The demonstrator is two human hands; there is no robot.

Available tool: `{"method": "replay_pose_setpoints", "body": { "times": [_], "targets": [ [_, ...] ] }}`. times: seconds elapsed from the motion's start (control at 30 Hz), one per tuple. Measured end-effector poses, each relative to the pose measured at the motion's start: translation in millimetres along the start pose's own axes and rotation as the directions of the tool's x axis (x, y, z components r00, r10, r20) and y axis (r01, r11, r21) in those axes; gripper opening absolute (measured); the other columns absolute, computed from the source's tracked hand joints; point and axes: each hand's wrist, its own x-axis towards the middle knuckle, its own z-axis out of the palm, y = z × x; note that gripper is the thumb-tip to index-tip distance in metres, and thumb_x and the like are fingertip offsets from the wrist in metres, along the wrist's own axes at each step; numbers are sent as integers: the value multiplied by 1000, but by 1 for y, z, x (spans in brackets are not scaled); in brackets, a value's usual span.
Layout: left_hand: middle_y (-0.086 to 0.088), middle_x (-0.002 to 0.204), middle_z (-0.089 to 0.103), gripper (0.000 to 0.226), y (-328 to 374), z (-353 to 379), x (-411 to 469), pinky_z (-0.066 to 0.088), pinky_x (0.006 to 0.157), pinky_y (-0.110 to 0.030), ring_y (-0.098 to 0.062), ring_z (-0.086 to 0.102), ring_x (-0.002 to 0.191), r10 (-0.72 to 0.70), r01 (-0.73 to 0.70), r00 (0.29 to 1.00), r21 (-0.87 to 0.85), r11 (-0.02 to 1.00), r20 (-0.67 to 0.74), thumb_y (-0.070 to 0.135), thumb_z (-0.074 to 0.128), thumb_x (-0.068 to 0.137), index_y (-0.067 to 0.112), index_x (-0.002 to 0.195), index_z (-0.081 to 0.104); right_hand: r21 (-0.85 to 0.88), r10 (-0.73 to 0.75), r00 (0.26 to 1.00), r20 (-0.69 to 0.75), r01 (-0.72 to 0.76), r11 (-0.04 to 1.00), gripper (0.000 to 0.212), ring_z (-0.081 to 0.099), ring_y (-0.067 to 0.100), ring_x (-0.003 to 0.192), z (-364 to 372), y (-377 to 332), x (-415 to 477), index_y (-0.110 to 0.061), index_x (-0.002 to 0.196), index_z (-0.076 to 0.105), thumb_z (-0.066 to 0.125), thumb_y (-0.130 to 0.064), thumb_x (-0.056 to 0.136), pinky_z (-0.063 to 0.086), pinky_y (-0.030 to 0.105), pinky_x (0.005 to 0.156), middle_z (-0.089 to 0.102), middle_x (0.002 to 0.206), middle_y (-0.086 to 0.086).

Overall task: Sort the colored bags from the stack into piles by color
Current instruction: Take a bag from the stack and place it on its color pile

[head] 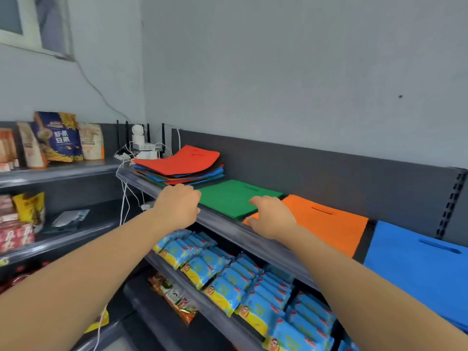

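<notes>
A stack of colored bags (181, 165) lies on the top shelf (222, 225), with a red bag uppermost and blue, orange and dark ones beneath. To its right lie a green bag (233, 197), an orange bag (329, 221) and a blue bag (415, 269), each flat. My left hand (178, 205) hovers at the shelf edge by the green bag's left corner, fingers curled down, holding nothing that I can see. My right hand (272, 215) rests palm down over the gap between the green and orange bags, fingers apart.
A router, a small camera and white cables (141, 145) sit behind the stack. Snack packets (58, 138) stand on the left shelf. Blue and yellow packets (228, 277) fill the shelf below. A dark back panel (329, 168) runs behind the bags.
</notes>
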Motion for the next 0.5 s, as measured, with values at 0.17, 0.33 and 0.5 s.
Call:
{"method": "replay_pose_setpoints", "body": {
  "times": [0.17,0.33,0.5],
  "targets": [
    [-4,99,60,17,-64,31,11,47,72,-37,-25,58,94,-32,32,999,1,999,-11,29,50,95,14,101,57,41,-36,999,1,36,999,52,43,29,125,22,-50,54,-14,137,44,57,-36,92,45,45,99,52,131,10],
    [-4,103,60,21,-109,55,24,43,70,-34,-25,58,96,-62,62,998,0,998,4,32,47,97,15,106,56,87,-91,996,-6,91,992,54,41,27,130,39,-88,104,-17,141,42,56,-36,92,43,44,101,50,138,8],
    [-3,102,62,23,-147,83,47,45,72,-36,-24,59,95,-105,105,994,-11,994,-13,34,50,95,16,106,59,121,-142,989,-45,147,982,49,45,26,126,56,-113,156,-17,136,48,56,-37,92,45,42,99,53,134,7]
  ]
}}
